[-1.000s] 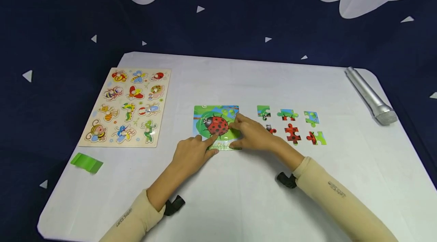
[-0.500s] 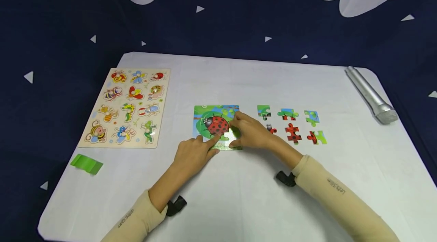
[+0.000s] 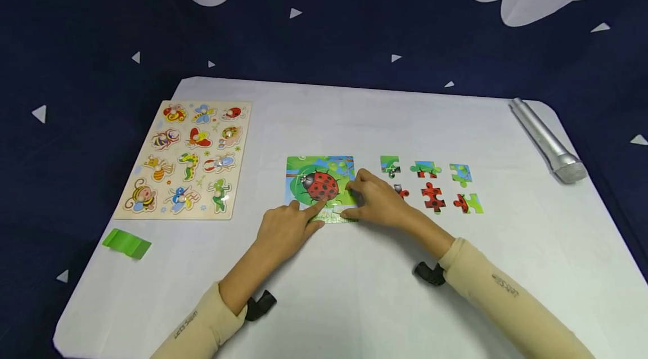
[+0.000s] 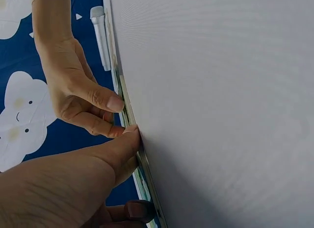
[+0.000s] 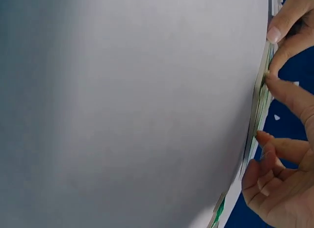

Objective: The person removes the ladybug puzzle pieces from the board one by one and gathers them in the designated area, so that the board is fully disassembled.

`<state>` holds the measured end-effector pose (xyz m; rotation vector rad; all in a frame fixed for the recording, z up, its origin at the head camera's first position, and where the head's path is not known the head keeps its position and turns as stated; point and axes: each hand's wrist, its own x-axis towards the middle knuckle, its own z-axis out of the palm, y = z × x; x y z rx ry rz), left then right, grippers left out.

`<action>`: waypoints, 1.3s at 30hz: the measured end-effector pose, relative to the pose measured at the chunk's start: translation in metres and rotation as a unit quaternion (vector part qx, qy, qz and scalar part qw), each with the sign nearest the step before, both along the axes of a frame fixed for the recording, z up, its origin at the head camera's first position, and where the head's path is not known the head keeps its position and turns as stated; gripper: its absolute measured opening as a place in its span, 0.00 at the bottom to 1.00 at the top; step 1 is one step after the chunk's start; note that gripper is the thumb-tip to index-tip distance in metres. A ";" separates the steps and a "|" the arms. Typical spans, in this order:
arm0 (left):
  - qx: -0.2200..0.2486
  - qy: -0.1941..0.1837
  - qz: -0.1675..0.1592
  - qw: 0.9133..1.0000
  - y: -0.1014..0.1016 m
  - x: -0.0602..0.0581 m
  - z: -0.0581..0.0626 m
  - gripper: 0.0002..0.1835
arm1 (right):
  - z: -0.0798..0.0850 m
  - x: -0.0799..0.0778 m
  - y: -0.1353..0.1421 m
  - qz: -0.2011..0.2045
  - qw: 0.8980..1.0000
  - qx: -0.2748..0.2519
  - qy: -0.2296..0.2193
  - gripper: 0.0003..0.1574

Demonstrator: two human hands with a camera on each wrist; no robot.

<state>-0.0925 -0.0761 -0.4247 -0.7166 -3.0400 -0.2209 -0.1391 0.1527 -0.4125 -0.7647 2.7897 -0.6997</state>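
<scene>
A square ladybug jigsaw puzzle lies flat in the middle of the white table. My left hand has its index finger on the puzzle's lower part and its thumb at the front edge; the left wrist view shows that thumb right at the thin edge. Opposite, my right hand holds a green puzzle piece at the lower right corner, thumb and index finger at two sides of it. From the right wrist view, the right fingertips meet the puzzle edge side-on. Part of the right side is hidden under the fingers.
Several loose puzzle pieces lie in two rows right of the puzzle. A wooden insect peg board is at the left, with a green strip in front of it. The silver microphone lies by the right edge.
A bright glare on the puzzle's lower right corner half a second ago has faded. My right hand has shifted slightly right and forward over that corner. The left hand stays in place.
</scene>
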 end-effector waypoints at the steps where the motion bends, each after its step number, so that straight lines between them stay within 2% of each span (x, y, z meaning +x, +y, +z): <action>1: 0.003 0.002 -0.001 1.000 0.001 0.000 0.000 0.24 | 0.001 -0.001 0.002 0.003 1.000 0.001 0.002 0.36; 6: 0.011 -0.001 -0.001 1.000 0.001 -0.001 -0.003 0.24 | 0.012 0.001 0.019 0.033 0.999 -0.007 0.011 0.34; 10: 0.020 -0.013 0.003 1.000 -0.001 0.000 -0.002 0.24 | 0.022 0.011 0.053 0.041 0.999 -0.009 -0.004 0.33; 18: 0.033 -0.037 0.006 0.999 -0.001 0.000 -0.001 0.24 | 0.025 0.050 0.142 0.003 1.000 0.027 0.013 0.34; 24: 0.040 -0.043 0.006 0.998 -0.002 0.000 -0.001 0.24 | 0.023 0.070 0.190 -0.017 0.997 0.054 0.045 0.35; 32: 0.041 -0.039 0.006 0.998 -0.009 0.000 0.000 0.24 | 0.015 0.072 0.220 -0.014 0.996 0.069 0.060 0.34; 39: 0.051 -0.014 -0.012 0.999 -0.003 0.000 0.002 0.24 | 0.012 0.071 0.228 -0.017 0.996 0.063 0.057 0.37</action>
